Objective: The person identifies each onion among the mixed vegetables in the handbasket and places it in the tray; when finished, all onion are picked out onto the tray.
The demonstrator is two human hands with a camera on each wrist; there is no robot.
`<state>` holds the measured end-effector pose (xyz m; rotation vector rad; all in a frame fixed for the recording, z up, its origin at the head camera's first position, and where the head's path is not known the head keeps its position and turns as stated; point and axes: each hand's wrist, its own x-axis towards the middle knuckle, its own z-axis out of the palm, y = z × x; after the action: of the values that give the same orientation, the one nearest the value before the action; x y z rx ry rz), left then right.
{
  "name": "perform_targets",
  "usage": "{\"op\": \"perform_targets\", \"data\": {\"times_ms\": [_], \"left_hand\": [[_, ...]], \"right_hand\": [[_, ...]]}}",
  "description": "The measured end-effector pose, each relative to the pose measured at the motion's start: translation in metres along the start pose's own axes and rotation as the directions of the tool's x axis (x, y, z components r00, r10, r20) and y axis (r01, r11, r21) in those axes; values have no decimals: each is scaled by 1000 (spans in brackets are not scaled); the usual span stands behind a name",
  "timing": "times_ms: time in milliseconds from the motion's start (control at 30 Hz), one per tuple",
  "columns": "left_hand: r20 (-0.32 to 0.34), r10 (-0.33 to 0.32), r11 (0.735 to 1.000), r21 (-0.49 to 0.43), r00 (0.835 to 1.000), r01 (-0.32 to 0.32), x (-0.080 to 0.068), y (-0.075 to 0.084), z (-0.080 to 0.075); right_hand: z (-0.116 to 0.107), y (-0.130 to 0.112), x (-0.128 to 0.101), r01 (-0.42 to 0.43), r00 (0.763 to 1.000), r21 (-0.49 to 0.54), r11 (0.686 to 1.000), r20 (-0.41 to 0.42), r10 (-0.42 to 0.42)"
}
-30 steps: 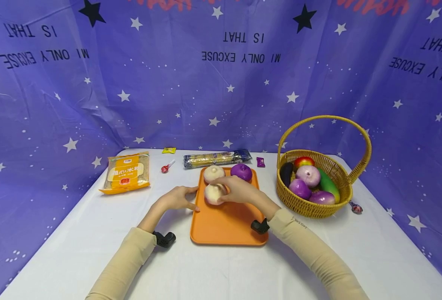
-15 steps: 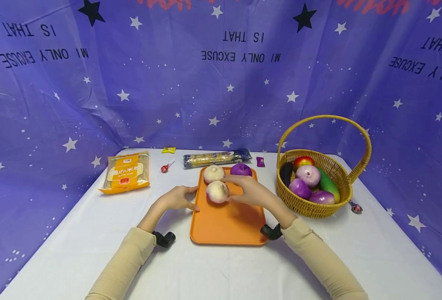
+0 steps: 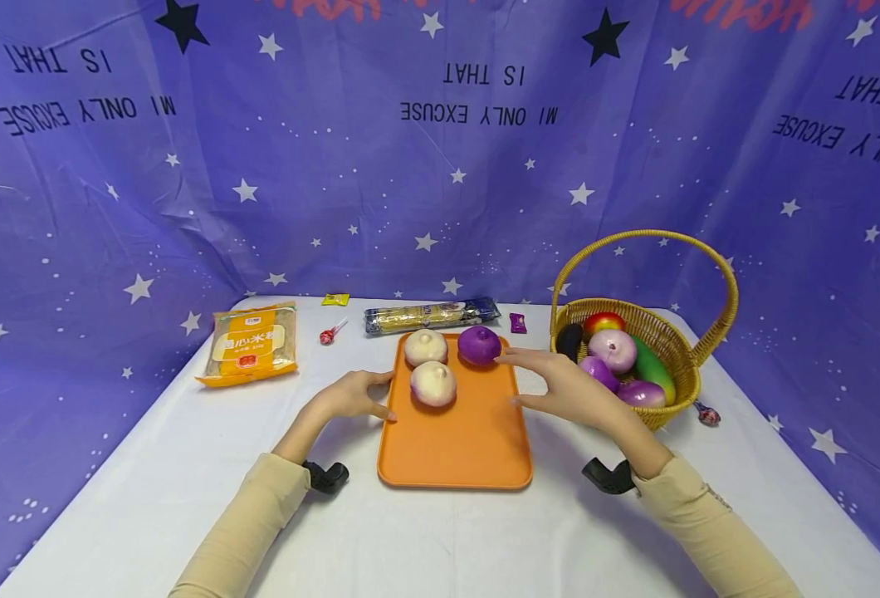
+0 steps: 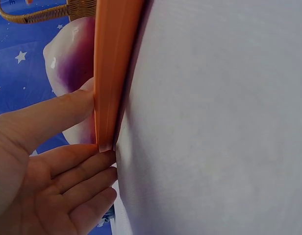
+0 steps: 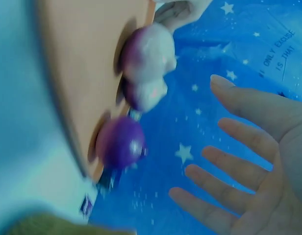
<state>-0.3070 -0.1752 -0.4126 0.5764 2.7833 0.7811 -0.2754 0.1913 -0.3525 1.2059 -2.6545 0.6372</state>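
An orange tray (image 3: 455, 453) lies on the white table and bears two whitish onions with purple-tinged sides: a near one (image 3: 433, 384) and a far one (image 3: 426, 348). A deep purple onion (image 3: 479, 345) sits at its far right corner. My left hand (image 3: 352, 394) touches the tray's left edge with thumb and fingertips, the fingers fairly straight in the left wrist view. Over the tray's right side hovers my right hand (image 3: 567, 390), its fingers spread and holding nothing, between the tray and the wicker basket (image 3: 593, 413).
In the basket lie several vegetables, including a pale purple onion (image 3: 613, 350) and a green one (image 3: 653, 371). Behind the tray is a long noodle packet (image 3: 432, 316). An orange-labelled bag (image 3: 251, 345), a lollipop (image 3: 328, 335) and wrapped candies (image 3: 335, 299) lie around.
My right hand has let go of the near whitish onion, leaving it on the tray, and has moved right toward the basket. The left hand stays at the tray's edge.
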Motion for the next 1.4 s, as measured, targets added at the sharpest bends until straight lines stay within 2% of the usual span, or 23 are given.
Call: {"op": "perform_targets", "data": {"times_ms": [200, 400, 467, 567, 800, 1133, 1233, 1400], "left_hand": [[7, -3, 1000, 3, 1000, 3, 1, -1, 0], [6, -5, 1000, -5, 1000, 5, 0, -2, 0], [7, -4, 1000, -4, 1000, 4, 0, -3, 0], [7, -6, 1000, -2, 1000, 6, -1, -3, 0], [2, -12, 1000, -17, 1000, 12, -1, -3, -2], [-3, -11, 1000, -27, 1000, 11, -2, 0, -2], [-3, -8, 1000, -28, 1000, 7, -1, 0, -1], [-3, -5, 1000, -20, 1000, 5, -1, 0, 0]], "right_hand": [[-32, 17, -23, -72, 997, -42, 997, 30, 73], [-66, 52, -29, -134, 988, -105, 985, 63, 141], [-74, 65, -29, -158, 982, -100, 982, 89, 167], [-82, 81, -29, -186, 968, -38, 982, 161, 190], [-85, 100, -21, -174, 937, 47, 984, 316, 151], [-82, 103, -13, -221, 855, 40, 974, 489, 173], [-78, 104, -15, -231, 846, 25, 973, 499, 188], [-76, 106, -17, -200, 862, -10, 980, 474, 181]]}}
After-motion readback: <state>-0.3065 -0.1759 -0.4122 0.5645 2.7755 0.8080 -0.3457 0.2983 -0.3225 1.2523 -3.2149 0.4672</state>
